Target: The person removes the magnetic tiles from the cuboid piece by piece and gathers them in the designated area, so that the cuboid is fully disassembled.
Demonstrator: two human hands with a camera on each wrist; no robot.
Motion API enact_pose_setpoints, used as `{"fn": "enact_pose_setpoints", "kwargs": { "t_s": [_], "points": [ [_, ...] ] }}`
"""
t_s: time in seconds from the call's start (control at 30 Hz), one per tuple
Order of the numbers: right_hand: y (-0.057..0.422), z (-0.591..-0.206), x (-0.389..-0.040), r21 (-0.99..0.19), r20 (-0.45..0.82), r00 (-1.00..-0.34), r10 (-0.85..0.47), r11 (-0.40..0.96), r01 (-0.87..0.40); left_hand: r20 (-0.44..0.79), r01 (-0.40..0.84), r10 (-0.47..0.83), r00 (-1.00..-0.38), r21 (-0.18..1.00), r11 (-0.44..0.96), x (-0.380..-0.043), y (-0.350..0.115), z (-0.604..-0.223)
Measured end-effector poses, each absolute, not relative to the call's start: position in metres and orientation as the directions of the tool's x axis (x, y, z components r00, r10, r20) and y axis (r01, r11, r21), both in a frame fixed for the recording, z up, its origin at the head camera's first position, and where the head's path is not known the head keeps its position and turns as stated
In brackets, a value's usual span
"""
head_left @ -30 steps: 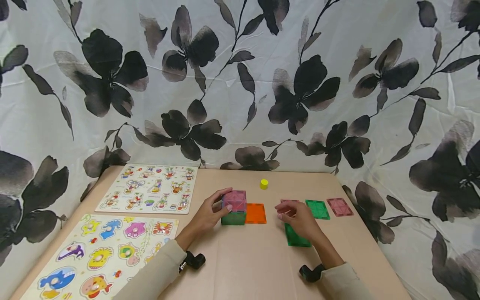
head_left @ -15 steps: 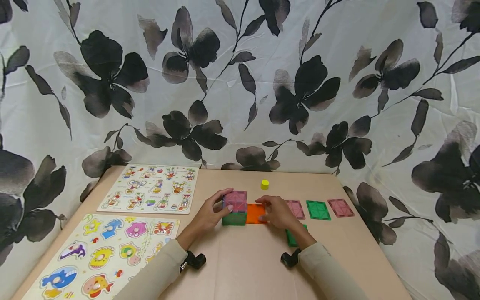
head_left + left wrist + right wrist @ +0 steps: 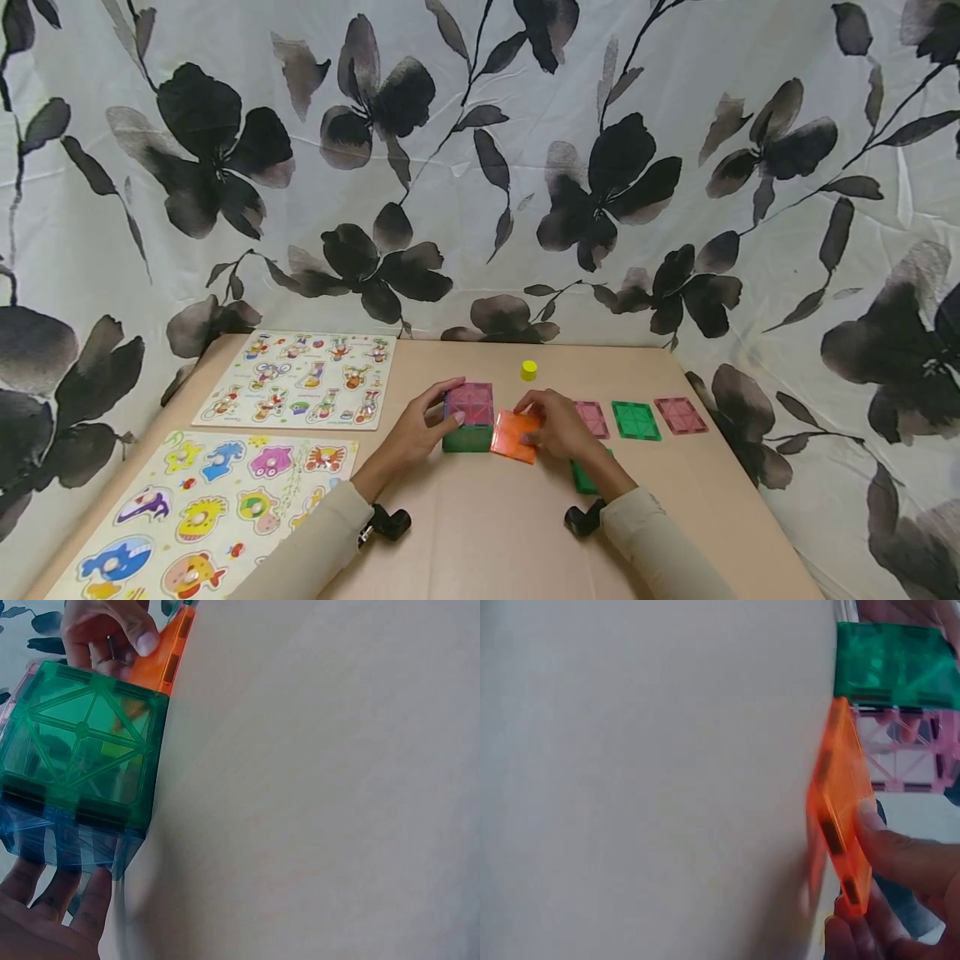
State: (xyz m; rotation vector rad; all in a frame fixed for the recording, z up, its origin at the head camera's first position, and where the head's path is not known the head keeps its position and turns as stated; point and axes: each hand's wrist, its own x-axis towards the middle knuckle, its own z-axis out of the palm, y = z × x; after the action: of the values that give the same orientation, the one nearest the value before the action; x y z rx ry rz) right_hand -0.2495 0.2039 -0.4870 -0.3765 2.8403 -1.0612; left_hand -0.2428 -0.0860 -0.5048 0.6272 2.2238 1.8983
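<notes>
A small cube of see-through magnetic tiles stands at mid-table, with a pink tile [image 3: 470, 403] on top, a green tile [image 3: 82, 735] in front and a blue tile [image 3: 64, 836] on its left side. My left hand [image 3: 408, 429] holds the cube from the left, fingers against the blue side and thumb near the top front edge. My right hand [image 3: 562, 425] pinches an orange magnetic tile [image 3: 844, 817] between thumb and fingers. The tile is tilted off the table, its left edge close beside the cube; whether they touch I cannot tell.
Right of the hands lie a pink tile [image 3: 592, 419], a green tile [image 3: 636, 420] and another pink tile [image 3: 681, 415]. The right forearm partly covers another green tile [image 3: 582, 477]. A yellow cylinder [image 3: 529, 370] stands behind. Two picture puzzle boards [image 3: 296, 379] [image 3: 191, 485] lie left.
My right hand has come left from above the green tiles to the orange tile, pinched it and tilted it up from the table. My left hand has stayed on the cube.
</notes>
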Motion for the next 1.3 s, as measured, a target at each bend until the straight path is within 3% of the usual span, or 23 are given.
{"fn": "enact_pose_setpoints", "kwargs": {
  "t_s": [0.2,0.37,0.73,1.0,1.3],
  "points": [
    [0.22,-0.476,-0.244,-0.716,-0.066,-0.935,-0.348,0.669,-0.199,0.142,0.203,0.404,-0.904,0.973,0.11,-0.243,-0.086,-0.504],
    [0.238,-0.472,-0.238,-0.781,-0.131,-0.925,-0.358,0.612,-0.126,0.134,0.194,0.408,-0.903,0.975,0.11,-0.243,-0.086,-0.503],
    [0.294,-0.468,-0.205,-0.883,-0.152,-0.975,-0.161,0.465,0.061,0.14,0.188,0.415,-0.899,0.979,0.077,-0.243,-0.086,-0.503],
    [0.35,-0.47,-0.176,-0.911,-0.125,-0.992,-0.034,0.401,0.102,0.145,0.194,0.415,-0.898,0.978,0.08,-0.244,-0.086,-0.505],
    [0.395,-0.483,-0.154,-0.863,-0.132,-0.984,0.12,0.475,0.174,0.144,0.195,0.412,-0.9,0.977,0.084,-0.243,-0.086,-0.506]
  ]
}}
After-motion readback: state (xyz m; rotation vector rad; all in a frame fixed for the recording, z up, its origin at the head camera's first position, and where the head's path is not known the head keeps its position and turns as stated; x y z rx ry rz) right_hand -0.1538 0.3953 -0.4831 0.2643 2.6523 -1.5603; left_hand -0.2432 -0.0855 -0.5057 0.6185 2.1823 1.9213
